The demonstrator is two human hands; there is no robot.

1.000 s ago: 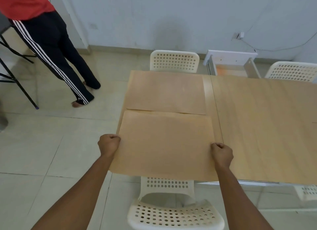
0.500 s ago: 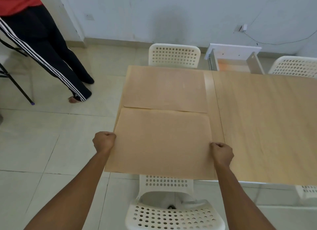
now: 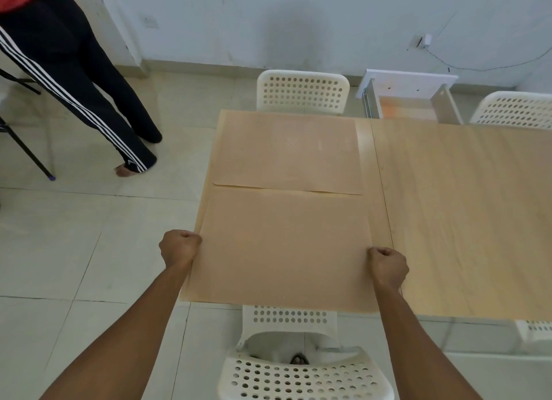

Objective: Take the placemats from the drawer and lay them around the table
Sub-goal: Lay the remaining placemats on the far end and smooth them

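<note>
Left hand (image 3: 178, 247) and right hand (image 3: 387, 267), fingers closed, gripping near placemat (image 3: 280, 247) by its side edges. Near edge overhanging bench (image 3: 466, 214); far edge touching second placemat (image 3: 286, 151).

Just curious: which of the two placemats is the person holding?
The near placemat, gripped at both side edges by the left hand and right hand; the far placemat lies untouched.

Head-worn view, downward over table (image 3: 466, 214)

Bystander (image 3: 68, 80) cut off above waist (drawer (image 3: 409, 101) interior mostly hidden)
</note>
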